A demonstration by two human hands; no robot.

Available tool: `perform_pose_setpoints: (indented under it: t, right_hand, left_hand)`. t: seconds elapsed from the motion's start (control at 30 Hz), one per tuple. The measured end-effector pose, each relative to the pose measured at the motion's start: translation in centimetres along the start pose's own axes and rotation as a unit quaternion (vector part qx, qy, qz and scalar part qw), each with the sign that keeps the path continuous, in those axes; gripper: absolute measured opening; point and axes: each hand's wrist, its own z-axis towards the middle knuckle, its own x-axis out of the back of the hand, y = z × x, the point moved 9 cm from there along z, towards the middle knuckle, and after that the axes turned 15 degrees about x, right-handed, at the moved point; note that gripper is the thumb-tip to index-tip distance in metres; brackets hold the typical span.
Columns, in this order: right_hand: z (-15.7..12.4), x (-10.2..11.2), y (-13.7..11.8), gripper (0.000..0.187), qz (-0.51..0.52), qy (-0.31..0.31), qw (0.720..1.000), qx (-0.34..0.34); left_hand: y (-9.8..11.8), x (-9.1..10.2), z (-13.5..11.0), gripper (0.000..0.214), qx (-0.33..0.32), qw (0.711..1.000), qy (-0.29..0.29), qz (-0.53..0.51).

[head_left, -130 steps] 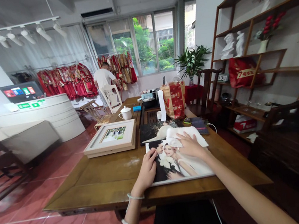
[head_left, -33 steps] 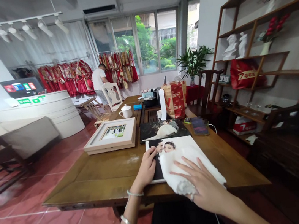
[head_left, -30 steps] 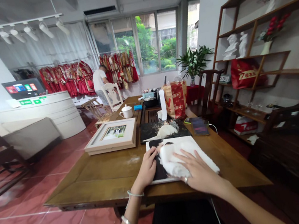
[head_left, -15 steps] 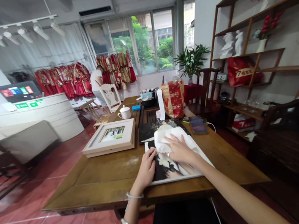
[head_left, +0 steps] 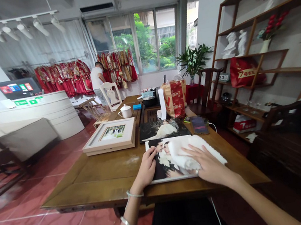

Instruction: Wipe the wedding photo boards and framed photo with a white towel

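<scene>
A wedding photo panel (head_left: 161,172) with a pale edge lies flat on the wooden table (head_left: 106,174) in front of me. My left hand (head_left: 147,165) holds its left side, fingers bent and pressed together near the upper corner. On the panel's right half is a folded white cloth (head_left: 208,145); part of it reaches past the right edge. My right hand (head_left: 208,162) holds the cloth down against the picture, fingers slightly spread over it. Just beyond lies a second, dark photo panel (head_left: 145,130) showing a white dress.
White picture frames (head_left: 91,148) are stacked at left. Behind are a lidded white mug (head_left: 126,111), a blue box (head_left: 137,107) and a paper bag (head_left: 176,100). A phone (head_left: 199,124) with a cable lies at right. A person (head_left: 97,77) stands by the hanging garments.
My right hand has slid the cloth to the right and toward me, uncovering the faces on the near panel and the dress on the far one. My left hand stays in place.
</scene>
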Motion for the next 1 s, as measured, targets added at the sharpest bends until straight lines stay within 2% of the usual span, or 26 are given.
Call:
perform_pose_setpoints:
  t: [0.13, 0.23, 0.37, 0.47, 0.6, 0.83, 0.9, 1.0]
  right_hand:
    - [4.1, 0.7, 4.1, 0.053, -0.024, -0.003, 0.998, -0.063]
    - [7.4, 0.5, 4.9, 0.054, -0.033, -0.017, 0.996, -0.078]
    - [10.8, -0.6, 2.4, 0.055, -0.031, -0.021, 0.998, -0.050]
    - [11.6, -1.4, -0.4, 0.057, -0.029, -0.024, 0.999, -0.018]
    - [9.6, -2.1, -3.3, 0.058, -0.027, -0.026, 0.999, 0.018]
    - [1.6, -1.8, -7.4, 0.064, 0.013, -0.044, 0.996, 0.077]
    - [-0.2, -1.2, -7.4, 0.061, 0.038, -0.045, 0.994, 0.087]
    - [-1.7, -0.2, -4.8, 0.055, 0.054, -0.021, 0.996, 0.064]
  left_hand:
    - [0.3, 0.2, -0.1, 0.044, -0.002, 1.000, -0.002, -0.017]
    - [0.5, 0.2, -0.2, 0.044, 0.002, 1.000, -0.004, -0.025]
    - [0.3, 0.3, -0.2, 0.050, 0.036, 0.999, 0.005, -0.032]
    - [0.3, 0.5, -0.3, 0.052, 0.050, 0.998, 0.017, -0.047]
    - [0.8, 0.9, -0.3, 0.050, 0.036, 0.997, 0.040, -0.058]
    - [1.3, 0.8, -0.5, 0.043, 0.030, 0.997, 0.028, -0.061]
    - [1.4, 0.8, -0.5, 0.040, 0.032, 0.998, 0.029, -0.043]
    - [1.1, 1.2, -0.5, 0.040, 0.047, 0.997, 0.054, -0.018]
